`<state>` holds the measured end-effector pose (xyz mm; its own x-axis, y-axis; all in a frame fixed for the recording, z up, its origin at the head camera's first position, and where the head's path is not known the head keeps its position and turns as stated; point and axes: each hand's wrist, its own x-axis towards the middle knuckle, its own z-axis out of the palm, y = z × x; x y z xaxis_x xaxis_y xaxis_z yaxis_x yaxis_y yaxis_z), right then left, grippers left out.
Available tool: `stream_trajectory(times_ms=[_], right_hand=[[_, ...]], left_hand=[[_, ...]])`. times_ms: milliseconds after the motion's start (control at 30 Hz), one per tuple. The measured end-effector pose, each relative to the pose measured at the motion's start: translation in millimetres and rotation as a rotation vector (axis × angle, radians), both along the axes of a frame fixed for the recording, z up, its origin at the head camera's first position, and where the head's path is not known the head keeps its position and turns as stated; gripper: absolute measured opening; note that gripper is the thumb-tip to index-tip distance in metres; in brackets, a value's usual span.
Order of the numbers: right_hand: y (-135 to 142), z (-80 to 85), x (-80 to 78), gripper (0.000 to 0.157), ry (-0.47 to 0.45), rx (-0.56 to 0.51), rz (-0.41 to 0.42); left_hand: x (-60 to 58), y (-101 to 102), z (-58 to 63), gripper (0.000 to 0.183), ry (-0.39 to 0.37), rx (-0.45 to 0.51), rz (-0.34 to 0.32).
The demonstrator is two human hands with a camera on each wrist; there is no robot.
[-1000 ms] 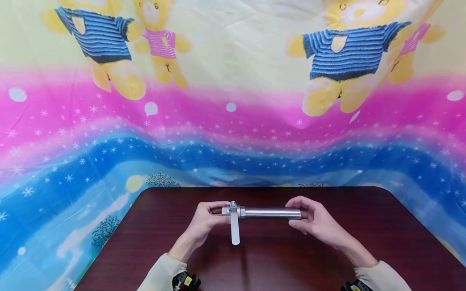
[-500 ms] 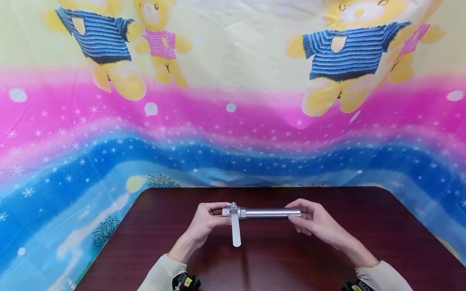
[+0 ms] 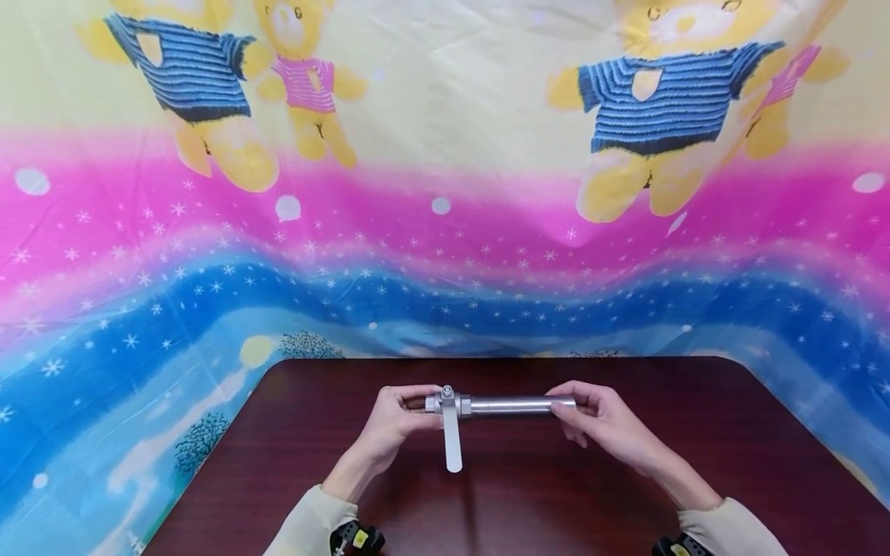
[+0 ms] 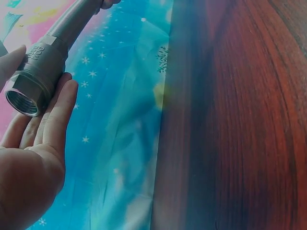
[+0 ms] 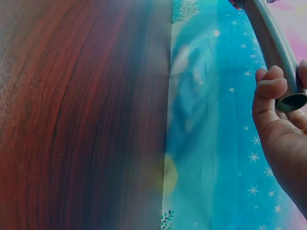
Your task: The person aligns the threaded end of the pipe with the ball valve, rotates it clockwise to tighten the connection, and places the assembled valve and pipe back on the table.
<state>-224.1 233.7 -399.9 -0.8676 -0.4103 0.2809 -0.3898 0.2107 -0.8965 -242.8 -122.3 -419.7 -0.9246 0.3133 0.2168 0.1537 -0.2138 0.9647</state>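
Note:
A silver ball valve (image 3: pixel 433 405) with a flat lever handle (image 3: pixel 453 444) is held level above the table, joined end to end with a smooth metal pipe (image 3: pixel 514 405). My left hand (image 3: pixel 389 421) grips the valve body between thumb and fingers; in the left wrist view the threaded open end of the valve (image 4: pixel 36 79) faces the palm and raised lettering shows on its side. My right hand (image 3: pixel 601 417) holds the pipe's far end with thumb and fingers. The right wrist view shows the pipe's open mouth (image 5: pixel 291 101) near that palm. The lever points toward me.
A dark reddish wood table (image 3: pixel 556 494) with rounded far corners lies below the hands. Behind and beside it hangs a printed cloth (image 3: pixel 445 255) with bears, snowflakes and blue and pink bands. Black wrist straps (image 3: pixel 356 537) sit at the sleeve cuffs.
My right fingers and thumb have shifted around the pipe's end, the thumb moving up onto its near side. The valve and pipe have moved very slightly right; the left hand keeps its grip.

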Motion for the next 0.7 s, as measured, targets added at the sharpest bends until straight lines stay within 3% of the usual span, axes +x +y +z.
stream_trajectory(times_ms=[167, 233, 367, 600, 700], right_hand=[[-2.0, -1.4, 0.0, 0.042, 0.037, -0.075, 0.053], [-2.8, -1.8, 0.1, 0.039, 0.038, -0.101, 0.065], [-2.7, -1.6, 0.9, 0.025, 0.042, -0.068, 0.013], [-1.1, -3.6, -0.8, 0.038, 0.07, -0.07, 0.051], [-1.1, -3.0, -2.0, 0.028, 0.045, -0.018, 0.001]], left_hand=[[0.7, -0.2, 0.2, 0.049, -0.003, -0.005, -0.003], [1.5, -0.4, 0.5, 0.048, -0.008, -0.002, 0.0], [2.3, -0.3, 1.6, 0.048, -0.007, 0.0, 0.003], [0.9, 0.4, 2.0, 0.049, 0.002, -0.011, 0.002], [0.7, -0.2, 2.0, 0.049, -0.003, -0.01, 0.007]])
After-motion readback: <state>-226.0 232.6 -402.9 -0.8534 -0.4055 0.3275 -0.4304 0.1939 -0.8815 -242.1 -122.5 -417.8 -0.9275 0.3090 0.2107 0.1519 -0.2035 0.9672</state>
